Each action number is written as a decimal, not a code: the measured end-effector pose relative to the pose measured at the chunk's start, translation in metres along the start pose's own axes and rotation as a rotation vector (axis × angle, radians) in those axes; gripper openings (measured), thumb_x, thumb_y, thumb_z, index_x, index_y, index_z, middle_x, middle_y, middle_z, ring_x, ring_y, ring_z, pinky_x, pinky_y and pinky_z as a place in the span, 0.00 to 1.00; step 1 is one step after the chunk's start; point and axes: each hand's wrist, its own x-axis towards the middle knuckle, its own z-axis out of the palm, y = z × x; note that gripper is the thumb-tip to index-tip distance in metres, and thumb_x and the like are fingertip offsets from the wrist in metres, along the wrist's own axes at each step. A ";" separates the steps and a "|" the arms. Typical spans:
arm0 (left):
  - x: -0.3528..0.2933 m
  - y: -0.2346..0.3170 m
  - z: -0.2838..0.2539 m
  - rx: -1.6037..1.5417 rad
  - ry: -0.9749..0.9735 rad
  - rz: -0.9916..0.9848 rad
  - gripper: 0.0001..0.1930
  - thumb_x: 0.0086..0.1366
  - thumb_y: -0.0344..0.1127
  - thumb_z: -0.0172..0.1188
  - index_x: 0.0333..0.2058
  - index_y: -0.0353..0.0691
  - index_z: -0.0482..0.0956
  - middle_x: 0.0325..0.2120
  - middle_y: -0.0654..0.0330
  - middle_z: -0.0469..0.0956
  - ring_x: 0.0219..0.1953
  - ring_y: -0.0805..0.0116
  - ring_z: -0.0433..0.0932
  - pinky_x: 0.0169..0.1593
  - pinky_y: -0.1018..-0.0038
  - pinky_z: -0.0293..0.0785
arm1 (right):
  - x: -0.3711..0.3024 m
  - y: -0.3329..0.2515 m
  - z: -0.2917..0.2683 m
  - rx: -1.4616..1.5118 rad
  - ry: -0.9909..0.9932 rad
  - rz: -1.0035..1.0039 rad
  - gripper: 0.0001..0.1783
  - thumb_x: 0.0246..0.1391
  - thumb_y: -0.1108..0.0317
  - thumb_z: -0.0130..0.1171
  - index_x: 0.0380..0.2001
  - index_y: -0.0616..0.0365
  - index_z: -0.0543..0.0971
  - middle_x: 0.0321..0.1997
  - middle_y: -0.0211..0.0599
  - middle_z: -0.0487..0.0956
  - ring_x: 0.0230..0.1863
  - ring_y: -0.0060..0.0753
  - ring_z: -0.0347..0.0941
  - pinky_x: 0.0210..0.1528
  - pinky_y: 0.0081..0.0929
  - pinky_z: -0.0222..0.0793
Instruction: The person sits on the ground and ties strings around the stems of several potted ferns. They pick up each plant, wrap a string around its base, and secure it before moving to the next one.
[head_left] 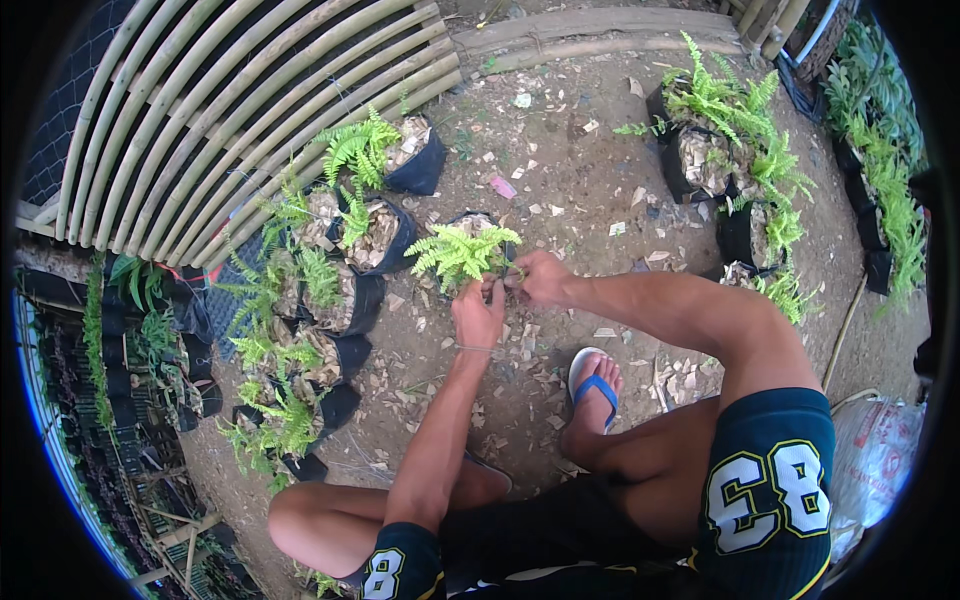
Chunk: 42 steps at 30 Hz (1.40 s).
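Note:
A light green fern (463,251) grows in a black plastic bag in front of me, with dry wood chips (474,222) showing at its far rim. My left hand (478,312) is at the near side of this plant, fingers bent and pinched together. Close beside it on the right, my right hand (541,277) is also closed, its fingertips meeting the left ones at the plant's edge. What the fingers pinch is too small and too covered to make out. The fronds and hands hide most of the bag.
Several potted ferns in black bags (357,305) line the left, beside a bamboo slat bench (250,110). More bagged ferns (738,125) stand at the right. Wood chips litter the soil (560,130). A filled clear plastic sack (876,455) sits at the lower right.

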 end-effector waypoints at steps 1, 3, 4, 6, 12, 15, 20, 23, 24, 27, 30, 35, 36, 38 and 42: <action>0.006 0.001 0.002 0.034 -0.003 -0.003 0.10 0.64 0.32 0.67 0.40 0.31 0.86 0.27 0.46 0.86 0.30 0.56 0.87 0.37 0.64 0.80 | 0.004 -0.003 -0.006 0.020 0.029 0.061 0.09 0.63 0.64 0.65 0.39 0.57 0.86 0.24 0.34 0.83 0.23 0.25 0.76 0.27 0.34 0.74; 0.009 0.003 0.000 0.121 -0.044 -0.098 0.12 0.63 0.33 0.68 0.39 0.28 0.86 0.27 0.47 0.86 0.30 0.59 0.87 0.37 0.66 0.80 | 0.003 -0.004 -0.010 0.011 0.049 0.028 0.07 0.63 0.66 0.65 0.39 0.57 0.86 0.24 0.34 0.82 0.24 0.25 0.76 0.27 0.32 0.73; 0.011 0.005 0.000 0.106 -0.045 -0.092 0.12 0.62 0.34 0.69 0.38 0.29 0.86 0.27 0.47 0.86 0.30 0.59 0.87 0.37 0.66 0.80 | 0.003 -0.004 -0.011 -0.011 0.063 0.035 0.06 0.63 0.68 0.65 0.39 0.57 0.86 0.24 0.33 0.82 0.24 0.25 0.76 0.27 0.32 0.73; 0.015 0.007 0.000 0.079 -0.067 -0.141 0.11 0.61 0.34 0.70 0.36 0.30 0.87 0.26 0.46 0.86 0.29 0.58 0.87 0.36 0.66 0.80 | 0.004 -0.002 -0.010 -0.013 0.068 0.054 0.07 0.61 0.68 0.68 0.39 0.59 0.86 0.25 0.35 0.83 0.25 0.27 0.78 0.27 0.31 0.73; 0.019 0.009 0.002 0.112 -0.040 -0.250 0.11 0.60 0.36 0.72 0.32 0.32 0.88 0.24 0.47 0.86 0.26 0.62 0.85 0.35 0.65 0.78 | 0.015 0.004 -0.002 0.175 0.031 0.059 0.10 0.60 0.70 0.69 0.42 0.64 0.85 0.27 0.39 0.85 0.26 0.28 0.82 0.28 0.28 0.77; 0.021 0.008 0.006 0.120 -0.063 -0.359 0.12 0.59 0.37 0.73 0.32 0.32 0.88 0.24 0.51 0.86 0.25 0.67 0.82 0.35 0.67 0.77 | 0.013 0.001 -0.003 0.178 0.023 0.076 0.07 0.61 0.73 0.67 0.40 0.65 0.85 0.29 0.41 0.85 0.29 0.29 0.83 0.31 0.28 0.82; 0.021 0.005 0.013 -0.028 0.040 -0.398 0.13 0.56 0.39 0.75 0.35 0.36 0.90 0.25 0.48 0.86 0.28 0.58 0.86 0.38 0.63 0.78 | 0.002 -0.011 -0.008 0.193 0.013 0.069 0.07 0.60 0.74 0.67 0.40 0.65 0.85 0.30 0.42 0.86 0.30 0.31 0.84 0.32 0.30 0.85; 0.019 0.001 0.019 -0.071 0.100 -0.393 0.13 0.55 0.38 0.74 0.35 0.37 0.90 0.25 0.50 0.87 0.28 0.61 0.85 0.37 0.64 0.78 | -0.002 -0.015 -0.010 0.213 -0.011 0.078 0.07 0.60 0.74 0.66 0.40 0.67 0.84 0.29 0.42 0.85 0.29 0.32 0.85 0.30 0.30 0.85; 0.019 0.000 0.020 -0.093 0.117 -0.398 0.13 0.54 0.38 0.74 0.35 0.37 0.90 0.25 0.50 0.87 0.28 0.62 0.85 0.37 0.64 0.78 | -0.002 -0.016 -0.010 0.209 -0.018 0.086 0.07 0.60 0.75 0.66 0.40 0.68 0.84 0.29 0.43 0.85 0.29 0.33 0.85 0.30 0.31 0.86; 0.018 -0.005 0.022 -0.074 0.094 -0.399 0.12 0.58 0.32 0.73 0.37 0.31 0.89 0.30 0.55 0.87 0.31 0.73 0.81 0.39 0.71 0.77 | -0.004 -0.018 -0.010 0.250 -0.026 0.112 0.08 0.58 0.75 0.66 0.39 0.70 0.83 0.29 0.45 0.85 0.28 0.34 0.84 0.30 0.32 0.86; 0.015 -0.005 0.022 -0.109 0.118 -0.310 0.12 0.57 0.32 0.73 0.38 0.31 0.88 0.30 0.54 0.87 0.31 0.71 0.82 0.38 0.70 0.77 | -0.005 -0.023 -0.014 0.230 -0.064 0.149 0.06 0.58 0.75 0.66 0.34 0.69 0.82 0.30 0.46 0.84 0.29 0.36 0.84 0.32 0.34 0.87; 0.006 0.001 0.011 0.062 0.128 0.028 0.10 0.56 0.31 0.71 0.37 0.36 0.89 0.33 0.50 0.86 0.36 0.53 0.81 0.44 0.61 0.75 | -0.003 -0.034 -0.025 0.156 -0.132 0.173 0.06 0.56 0.78 0.66 0.29 0.69 0.79 0.27 0.46 0.82 0.30 0.39 0.84 0.33 0.37 0.87; 0.005 0.002 0.008 0.075 0.116 0.110 0.10 0.57 0.30 0.70 0.38 0.36 0.89 0.34 0.50 0.86 0.37 0.52 0.81 0.45 0.61 0.75 | -0.003 -0.035 -0.028 0.148 -0.139 0.174 0.06 0.56 0.78 0.66 0.29 0.69 0.79 0.27 0.46 0.81 0.30 0.39 0.84 0.33 0.37 0.88; 0.005 0.002 0.003 0.039 0.062 0.189 0.10 0.58 0.29 0.69 0.40 0.36 0.88 0.34 0.51 0.86 0.37 0.52 0.81 0.46 0.61 0.75 | -0.003 -0.036 -0.029 0.172 -0.144 0.183 0.06 0.55 0.78 0.66 0.28 0.70 0.79 0.27 0.46 0.82 0.29 0.39 0.84 0.33 0.37 0.87; 0.008 -0.003 -0.008 0.009 -0.071 0.232 0.12 0.58 0.29 0.71 0.42 0.36 0.88 0.35 0.52 0.87 0.38 0.51 0.81 0.47 0.62 0.75 | -0.006 -0.036 -0.033 0.212 -0.137 0.202 0.05 0.55 0.78 0.66 0.28 0.70 0.80 0.28 0.48 0.83 0.29 0.38 0.84 0.31 0.35 0.86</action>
